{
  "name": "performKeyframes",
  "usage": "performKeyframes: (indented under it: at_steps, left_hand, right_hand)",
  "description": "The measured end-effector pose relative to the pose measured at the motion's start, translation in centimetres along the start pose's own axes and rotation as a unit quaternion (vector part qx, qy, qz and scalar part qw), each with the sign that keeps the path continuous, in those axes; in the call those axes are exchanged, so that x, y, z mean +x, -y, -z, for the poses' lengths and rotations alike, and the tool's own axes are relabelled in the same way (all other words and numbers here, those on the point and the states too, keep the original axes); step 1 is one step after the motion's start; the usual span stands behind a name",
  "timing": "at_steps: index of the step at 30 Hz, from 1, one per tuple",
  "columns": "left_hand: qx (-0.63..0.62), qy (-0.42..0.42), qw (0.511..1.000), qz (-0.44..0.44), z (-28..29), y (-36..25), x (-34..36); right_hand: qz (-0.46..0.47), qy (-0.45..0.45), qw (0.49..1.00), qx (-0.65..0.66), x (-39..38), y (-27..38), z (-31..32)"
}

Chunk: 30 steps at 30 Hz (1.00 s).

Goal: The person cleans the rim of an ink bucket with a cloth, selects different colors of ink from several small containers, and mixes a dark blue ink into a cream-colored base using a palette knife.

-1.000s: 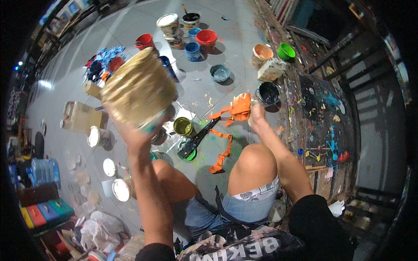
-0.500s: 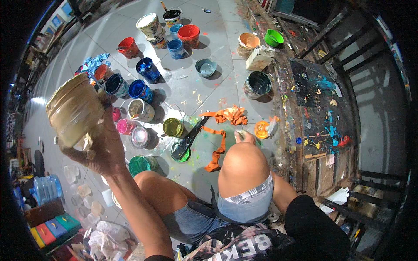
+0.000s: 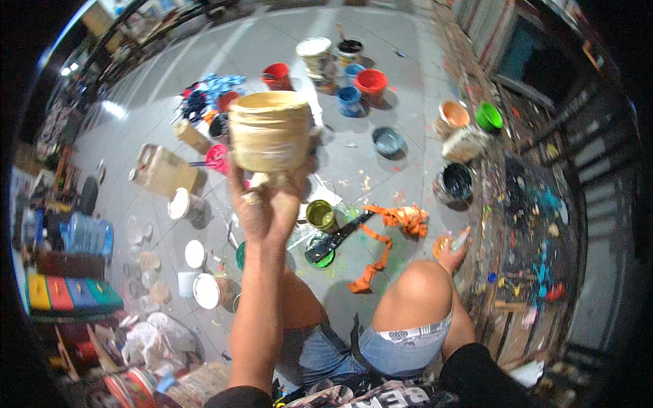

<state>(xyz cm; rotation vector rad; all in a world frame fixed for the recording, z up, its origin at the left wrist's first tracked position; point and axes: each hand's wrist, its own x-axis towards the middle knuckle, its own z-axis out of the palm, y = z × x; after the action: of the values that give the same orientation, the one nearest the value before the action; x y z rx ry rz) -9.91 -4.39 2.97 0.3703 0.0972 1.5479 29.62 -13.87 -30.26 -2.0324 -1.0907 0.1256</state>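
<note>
High in front of me, my left hand (image 3: 265,214) grips a cream-yellow paint tub (image 3: 269,139) from underneath, its fingers closed round the lower part. My right hand (image 3: 451,253) is low beside my right knee, partly hidden, closed at a small orange cup (image 3: 442,246) and a pale item (image 3: 462,236) that I cannot make out. Left of that hand, crumpled orange strips (image 3: 408,224) lie on the floor beside a long black strip (image 3: 343,231), whose end rests on a green lid or tub. An olive paint pot (image 3: 320,216) stands just behind the black strip.
Paint buckets, red (image 3: 371,85), blue (image 3: 348,105), grey (image 3: 388,141) and dark (image 3: 456,190), stand across the tiled floor. Jerrycans (image 3: 156,170), white buckets (image 3: 207,291) and a water bottle (image 3: 88,234) are at left. A paint-spattered wooden board (image 3: 537,238) runs along my right.
The tub in my left hand has swung from the far left to the centre and sits more level. My right hand has come out rightward from behind the knee to the orange cup.
</note>
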Motion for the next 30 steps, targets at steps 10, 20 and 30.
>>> performKeyframes:
  at_steps: [10, 20, 30]
  left_hand:
    - [0.006, -0.067, 0.997, 0.026, 0.8, 1.3, 1.9]
    - [0.052, -0.099, 0.993, -0.021, 1.2, 2.6, 6.4]
    - [0.028, -0.079, 0.996, 0.029, 1.7, -1.0, 5.3]
  right_hand:
    - [0.126, 0.07, 0.977, 0.154, 5.6, 10.2, 6.1]
    - [0.351, 0.375, 0.849, 0.123, 6.3, 41.9, 12.2]
    - [0.359, 0.357, 0.847, 0.163, 2.0, 44.9, 8.9]
